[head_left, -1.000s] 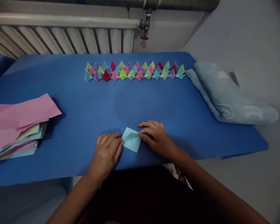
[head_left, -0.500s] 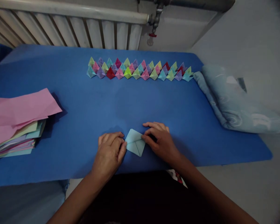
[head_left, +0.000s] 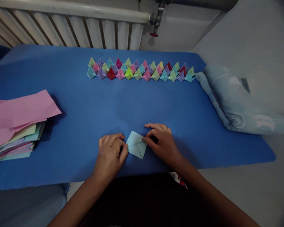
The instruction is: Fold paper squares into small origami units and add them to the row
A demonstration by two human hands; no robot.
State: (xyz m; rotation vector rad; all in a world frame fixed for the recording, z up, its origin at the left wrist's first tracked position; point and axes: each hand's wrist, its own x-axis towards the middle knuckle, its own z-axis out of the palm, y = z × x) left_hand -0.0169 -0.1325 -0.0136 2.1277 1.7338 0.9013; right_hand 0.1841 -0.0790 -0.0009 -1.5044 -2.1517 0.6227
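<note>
A light blue folded paper [head_left: 135, 143] lies on the blue table near its front edge, one corner pointing away from me and crease lines across its face. At its left corner, my left hand [head_left: 112, 152] pinches the edge between thumb and curled fingers. My right hand [head_left: 161, 141] grips the right corner with thumb and index finger, the other fingers stretched over the table. Several small folded paper pieces [head_left: 128, 74] in many colours stand in staggered rows toward the back of the table.
On the left is a stack of coloured sheets [head_left: 26, 108], pink on top. A folded grey-blue blanket [head_left: 241, 110] rests at the right edge of the blue table [head_left: 97, 104]. Behind stand a white radiator [head_left: 85, 28] and a pipe with a red valve [head_left: 154, 34].
Both hands keep their hold on the light blue paper, nearly unmoved. The view has shifted very slightly, so the stack and the rows sit a little further left.
</note>
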